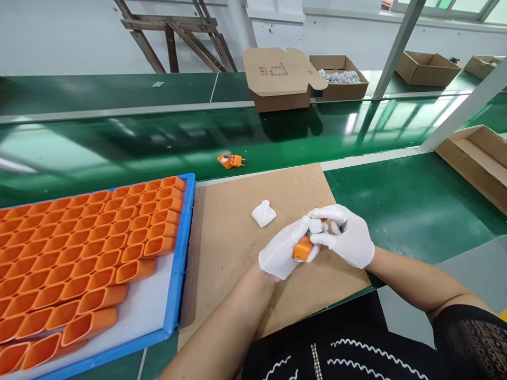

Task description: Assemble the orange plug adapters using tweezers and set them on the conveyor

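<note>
An orange case [302, 248] is clasped by fingers of the left hand [285, 249], a white piece [316, 226] pinched by the right hand [349, 236].

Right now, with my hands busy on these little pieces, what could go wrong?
The orange casing in your left hand, or the small white piece at the fingertips of your right hand, might slip from the gloves. Your left forearm, close to the blue tray, could bump the open-topped orange sleeves. The orange plug lying loose on the green surface might be overlooked.
</note>
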### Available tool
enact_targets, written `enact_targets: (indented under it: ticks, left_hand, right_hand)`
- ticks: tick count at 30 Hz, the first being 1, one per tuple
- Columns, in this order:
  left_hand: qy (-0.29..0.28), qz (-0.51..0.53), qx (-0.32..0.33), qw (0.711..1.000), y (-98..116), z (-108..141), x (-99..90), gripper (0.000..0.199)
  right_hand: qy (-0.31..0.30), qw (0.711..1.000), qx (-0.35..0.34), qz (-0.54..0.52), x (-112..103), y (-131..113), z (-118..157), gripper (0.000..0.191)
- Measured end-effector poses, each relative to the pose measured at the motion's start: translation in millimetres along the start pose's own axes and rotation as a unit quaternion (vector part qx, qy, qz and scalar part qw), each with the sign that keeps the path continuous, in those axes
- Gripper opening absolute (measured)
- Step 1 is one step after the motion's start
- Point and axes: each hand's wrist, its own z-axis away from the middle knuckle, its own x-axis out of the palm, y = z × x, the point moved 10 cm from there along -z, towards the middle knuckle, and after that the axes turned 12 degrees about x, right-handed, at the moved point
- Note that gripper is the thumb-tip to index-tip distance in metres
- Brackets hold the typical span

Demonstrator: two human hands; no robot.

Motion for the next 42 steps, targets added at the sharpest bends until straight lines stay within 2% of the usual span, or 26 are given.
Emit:
enact_targets:
  ticks: [3,5,8,10,12,15,18,20,22,25,28,30,32,35,38,40,42]
  left_hand:
    - [-0.024,0.007,0.008,1.0,-0.5,-1.7,6.8,0.055]
    - [-0.034,-0.022,0.002,0.999,-2.2,-1.5,9.2,0.059]
    - [-0.047,-0.049,-0.001,0.998,-2.2,-0.7,12.7,0.062]
    - [-0.057,-0.048,0.007,0.997,-0.5,-0.8,15.1,0.064]
    - [-0.057,-0.037,0.009,0.998,-1.9,-1.0,14.7,0.065]
    - [-0.026,0.004,-0.006,1.0,-9.4,-1.0,8.7,0.061]
    - [0.007,0.052,-0.008,0.999,-13.3,-0.3,5.0,0.055]
    - [0.013,0.061,-0.002,0.998,-12.6,0.5,5.4,0.055]
    - [0.016,0.055,-0.002,0.998,-11.8,1.4,5.1,0.056]
    - [0.027,0.04,-0.016,0.999,-12.7,2.3,1.5,0.059]
    - [0.017,0.004,-0.016,1.0,-10.0,1.2,1.0,0.061]
    - [0.003,-0.026,-0.014,1.0,-8.2,0.7,2.6,0.063]
    - [-0.006,-0.047,-0.016,0.999,-8.8,1.1,3.8,0.065]
    - [0.0,-0.063,-0.017,0.998,-10.7,1.8,1.2,0.067]
    - [0.023,-0.074,-0.023,0.997,-12.1,2.2,-3.4,0.065]
    - [0.043,-0.067,-0.032,0.996,-12.4,2.8,-4.5,0.06]
    - [0.072,-0.045,-0.041,0.996,-13.1,4.2,-5.5,0.055]
  right_hand:
    - [-0.031,0.999,-0.005,0.009,4.0,-3.7,-0.9,0.055]
    - [-0.028,1.0,0.003,0.009,3.6,-4.2,-1.1,0.045]
    - [-0.004,0.998,0.055,-0.009,1.1,3.7,-1.7,0.022]
    - [0.003,0.995,0.094,-0.028,1.5,11.4,-1.5,0.018]
    - [-0.005,0.995,0.095,-0.028,4.6,13.7,-0.8,0.021]
    - [-0.008,1.0,0.008,0.014,6.5,1.9,3.5,0.034]
    - [-0.011,0.989,-0.103,0.103,10.2,-13.2,14.5,0.055]
    - [-0.026,0.974,-0.14,0.174,16.4,-16.4,20.5,0.06]
    - [-0.03,0.965,-0.143,0.218,19.3,-15.9,21.7,0.06]
    - [-0.031,0.98,-0.088,0.176,16.6,-10.7,14.0,0.054]
    - [-0.067,0.997,0.026,0.0,17.2,2.6,3.1,0.045]
    - [-0.076,0.985,0.113,-0.108,19.0,14.6,-0.8,0.045]
    - [-0.071,0.969,0.174,-0.16,20.6,23.2,-1.3,0.044]
    - [-0.074,0.96,0.203,-0.178,23.9,27.3,-1.0,0.04]
    - [-0.055,0.97,0.171,-0.161,20.0,26.7,-0.7,0.041]
    - [-0.04,0.991,0.086,-0.093,16.0,15.9,1.7,0.043]
    - [-0.029,0.999,-0.02,0.019,16.6,1.1,8.7,0.046]
